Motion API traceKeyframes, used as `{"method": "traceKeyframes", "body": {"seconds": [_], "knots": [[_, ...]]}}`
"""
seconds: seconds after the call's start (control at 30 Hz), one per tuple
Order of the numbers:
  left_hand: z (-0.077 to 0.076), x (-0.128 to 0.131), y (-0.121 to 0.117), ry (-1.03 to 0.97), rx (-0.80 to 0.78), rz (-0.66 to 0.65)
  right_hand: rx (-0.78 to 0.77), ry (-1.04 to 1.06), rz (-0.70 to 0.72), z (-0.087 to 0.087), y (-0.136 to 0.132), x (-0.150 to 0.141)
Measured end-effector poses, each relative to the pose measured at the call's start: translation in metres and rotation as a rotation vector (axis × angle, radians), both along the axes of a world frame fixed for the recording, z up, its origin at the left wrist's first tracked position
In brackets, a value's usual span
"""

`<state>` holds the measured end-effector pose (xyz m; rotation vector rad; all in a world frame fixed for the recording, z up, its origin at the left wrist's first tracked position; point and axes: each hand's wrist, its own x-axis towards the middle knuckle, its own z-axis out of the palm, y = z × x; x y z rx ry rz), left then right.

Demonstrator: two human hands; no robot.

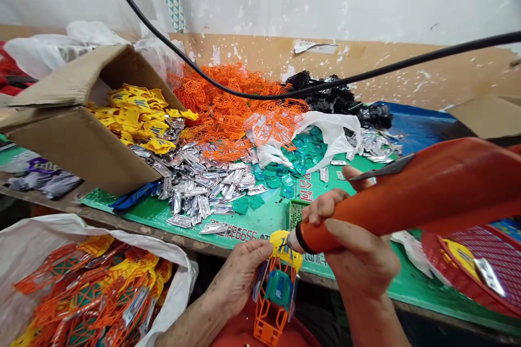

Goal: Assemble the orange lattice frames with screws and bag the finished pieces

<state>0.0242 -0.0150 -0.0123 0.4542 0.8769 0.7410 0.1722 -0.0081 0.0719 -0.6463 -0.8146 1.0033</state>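
My left hand [240, 274] pinches a toy car body [280, 288] by its yellow front piece. The car body has an orange lattice frame, a green centre part and silvery side panels. My right hand [358, 249] is wrapped round an orange power screwdriver [391, 206] with a black collar, a lever along its top and a pale nose. The nose tip meets the yellow piece close to my left fingertips. Whether a screw is under the tip is hidden. Just behind the nose stands a small green tray [296, 213] of tiny parts.
Heaped on the green bench are silver panels [199, 195], orange frames [228, 108], green parts [280, 173] and black parts [337, 95]. A cardboard box [77, 135] holds yellow pieces. Left front, a white sack [185, 265] contains assembled bodies. A red basket [451, 271] stands right. A black cable [244, 93] hangs across.
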Motion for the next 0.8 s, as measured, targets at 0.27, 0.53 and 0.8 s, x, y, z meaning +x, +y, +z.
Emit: {"method": "traceKeyframes", "body": {"seconds": [0.27, 0.53, 0.8], "knots": [[-0.0007, 0.0007, 0.0013, 0.039, 0.005, 0.016, -0.036, -0.023, 0.003, -0.0058, 0.0015, -0.0035], [-0.0035, 0.0013, 0.0003, 0.065, 0.024, 0.004, -0.065, -0.010, -0.019, -0.0101, 0.0022, -0.0040], [-0.0058, 0.0026, 0.0017, 0.098, 0.032, 0.007, -0.048, -0.026, -0.010, -0.0076, 0.0015, -0.0037]]}}
